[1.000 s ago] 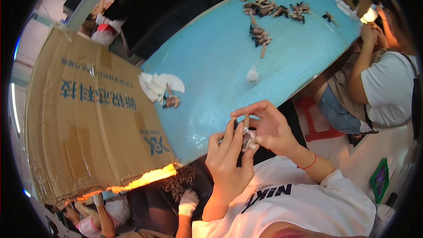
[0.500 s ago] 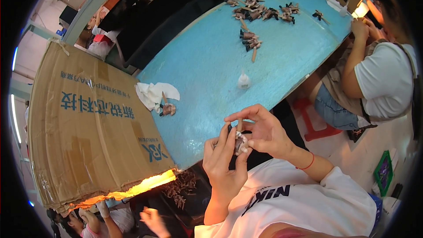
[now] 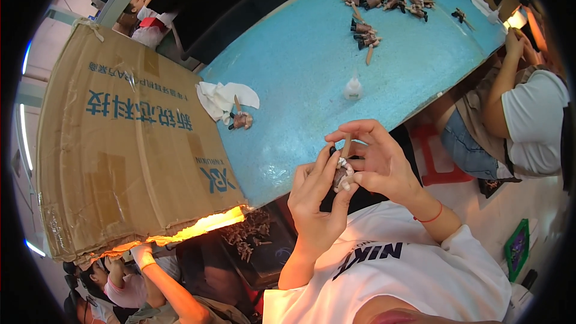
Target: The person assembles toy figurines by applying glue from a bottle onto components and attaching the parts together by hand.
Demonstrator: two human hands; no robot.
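Observation:
Near the table's front edge I hold a small figurine up between both hands. It has a brown body, pale limbs, a dark foot and a flat wooden-looking stick at its top. My left hand is closed on its left side, fingers pointing up. From the other side my right hand pinches its lower part between thumb and fingers, with the forefinger arched over the stick. The fingers hide parts of the figurine. A similar figurine lies by a white cloth on the blue table.
Several more figurines lie in a heap at the far side. A white squeeze bottle stands mid-table. A large cardboard sheet with a brightly lit lower edge borders the left. Co-workers sit right and lower left.
The whole view has shifted, moving the table's things rightward and upward in the picture. My grip on the figurine looks much the same. At lower left, a co-worker's arm now reaches toward the lit edge.

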